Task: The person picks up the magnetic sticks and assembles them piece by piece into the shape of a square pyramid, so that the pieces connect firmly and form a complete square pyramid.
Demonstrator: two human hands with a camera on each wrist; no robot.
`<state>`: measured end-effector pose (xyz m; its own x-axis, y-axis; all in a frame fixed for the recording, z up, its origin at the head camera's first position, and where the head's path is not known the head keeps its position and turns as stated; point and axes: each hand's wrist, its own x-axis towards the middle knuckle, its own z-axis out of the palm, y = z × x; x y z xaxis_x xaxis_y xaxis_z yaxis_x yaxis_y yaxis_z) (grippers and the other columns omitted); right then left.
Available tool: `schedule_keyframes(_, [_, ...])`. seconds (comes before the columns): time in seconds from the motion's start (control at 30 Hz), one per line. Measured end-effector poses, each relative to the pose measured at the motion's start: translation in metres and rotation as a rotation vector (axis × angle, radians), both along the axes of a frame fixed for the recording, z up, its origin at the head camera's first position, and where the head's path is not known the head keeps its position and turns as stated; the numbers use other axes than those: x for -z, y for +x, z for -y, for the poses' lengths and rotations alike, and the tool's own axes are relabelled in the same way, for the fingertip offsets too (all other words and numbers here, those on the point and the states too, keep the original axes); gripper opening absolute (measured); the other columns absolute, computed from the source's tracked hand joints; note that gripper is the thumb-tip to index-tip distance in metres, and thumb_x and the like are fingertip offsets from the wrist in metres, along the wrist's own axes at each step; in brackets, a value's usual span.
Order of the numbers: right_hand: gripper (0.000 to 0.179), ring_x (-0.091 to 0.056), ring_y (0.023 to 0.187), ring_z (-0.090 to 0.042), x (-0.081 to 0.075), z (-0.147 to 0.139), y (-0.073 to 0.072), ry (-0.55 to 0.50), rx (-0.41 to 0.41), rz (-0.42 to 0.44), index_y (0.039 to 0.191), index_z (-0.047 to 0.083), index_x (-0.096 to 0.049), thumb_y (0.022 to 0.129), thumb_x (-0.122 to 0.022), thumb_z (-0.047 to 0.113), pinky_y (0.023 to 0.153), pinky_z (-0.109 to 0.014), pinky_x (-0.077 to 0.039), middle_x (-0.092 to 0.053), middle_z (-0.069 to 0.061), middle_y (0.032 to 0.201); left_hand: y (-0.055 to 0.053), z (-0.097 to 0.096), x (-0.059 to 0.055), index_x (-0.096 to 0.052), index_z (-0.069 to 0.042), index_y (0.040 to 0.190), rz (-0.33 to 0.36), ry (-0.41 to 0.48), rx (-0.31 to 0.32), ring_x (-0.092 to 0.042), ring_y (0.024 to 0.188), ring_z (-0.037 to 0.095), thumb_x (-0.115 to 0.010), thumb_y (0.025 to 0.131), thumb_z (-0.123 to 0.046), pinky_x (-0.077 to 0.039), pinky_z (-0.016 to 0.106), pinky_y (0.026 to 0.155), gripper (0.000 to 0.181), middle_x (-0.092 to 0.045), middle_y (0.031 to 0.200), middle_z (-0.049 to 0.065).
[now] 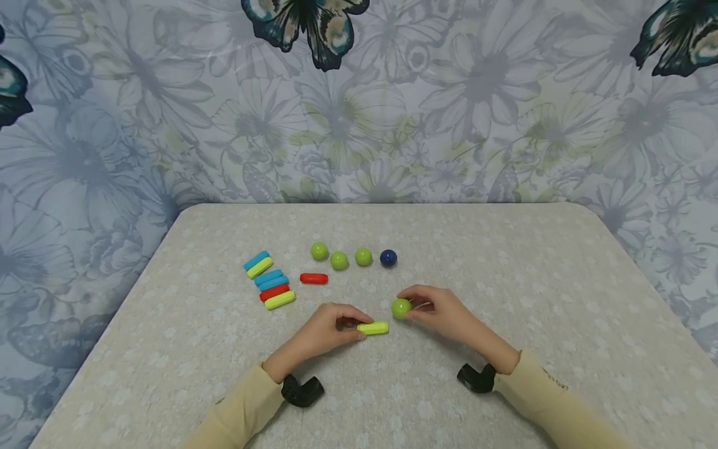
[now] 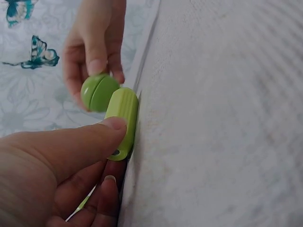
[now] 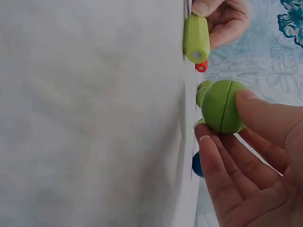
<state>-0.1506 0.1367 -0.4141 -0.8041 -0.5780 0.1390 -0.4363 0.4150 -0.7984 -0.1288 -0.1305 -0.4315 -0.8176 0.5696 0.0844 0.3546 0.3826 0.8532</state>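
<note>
My left hand pinches a short yellow-green rod between thumb and fingers, low over the tabletop. That rod is ribbed, and in the right wrist view a grey metallic dot marks the end face of the rod. A green ball with a seam around it is held between the thumb and fingertips of my right hand. In the left wrist view the ball overlaps the rod's far end; the head view shows a small gap between them.
Three green balls and a dark blue ball lie in a loose row farther back. A red rod lies just in front of them. Several blue, red and yellow-green rods are grouped to the left. Behind the table rises a flower-patterned wall.
</note>
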Motion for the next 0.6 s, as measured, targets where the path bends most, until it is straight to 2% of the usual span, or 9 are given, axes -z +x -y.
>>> schedule_keyframes(0.27, [0.032,-0.059,0.094,-0.013,0.005,-0.012,0.02,0.055,0.001,0.009,0.114,0.008,-0.064,0.083,-0.072,0.011,0.077,-0.028,-0.051,-0.063,0.004,0.105,0.0,0.001,0.001,-0.071,-0.007,0.107,-0.008,-0.005,-0.002,-0.06,0.089,0.009,-0.073,0.081,-0.005,-0.05,0.026,0.077,0.026,-0.067,0.102,-0.002])
schedule_keyframes(0.4, [0.031,-0.059,0.092,-0.01,0.008,-0.007,0.022,0.04,-0.013,-0.007,0.113,0.01,-0.065,0.084,-0.072,0.013,0.074,-0.028,-0.051,-0.063,0.006,0.103,0.001,0.002,0.001,-0.071,-0.007,0.107,-0.015,0.004,0.0,-0.06,0.089,0.01,-0.072,0.082,-0.005,-0.051,0.027,0.077,0.025,-0.067,0.101,-0.001])
schedule_keyframes(0.6, [0.031,-0.059,0.089,-0.01,0.012,0.003,0.02,0.007,-0.049,-0.042,0.114,0.008,-0.064,0.084,-0.071,0.013,0.071,-0.028,-0.051,-0.064,0.005,0.103,0.002,0.001,0.0,-0.071,-0.006,0.108,0.012,0.008,0.001,-0.061,0.089,0.013,-0.071,0.083,-0.003,-0.051,0.029,0.077,0.025,-0.067,0.102,0.0])
